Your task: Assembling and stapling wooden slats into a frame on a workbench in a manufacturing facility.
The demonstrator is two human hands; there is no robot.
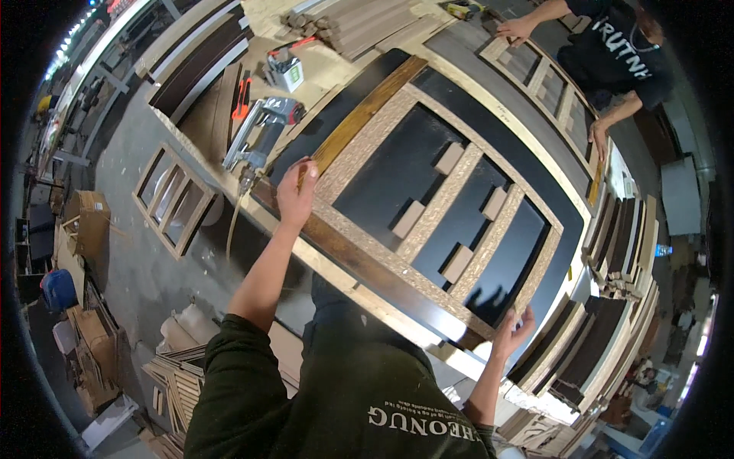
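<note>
A particleboard frame [480, 243] with two crossbars lies on a black panel [562, 183] in front of me. Small wood blocks [449, 158] sit against its crossbars. My left hand [297, 193] is closed round the near end of a brown wood strip [367, 107], which runs along the frame's left side. At the frame's near right corner, my right hand [515, 333] grips its edge between thumb and fingers. A dark shadow of fingers falls on the panel beside that hand.
A nail gun [264, 134] with a hose lies left of the panel, near orange-handled pliers [241, 98]. Across the table, a co-worker's hands [520, 30] rest on another frame [547, 80]. Stacked boards [589, 344] stand at the right; a small frame [174, 200] leans at left.
</note>
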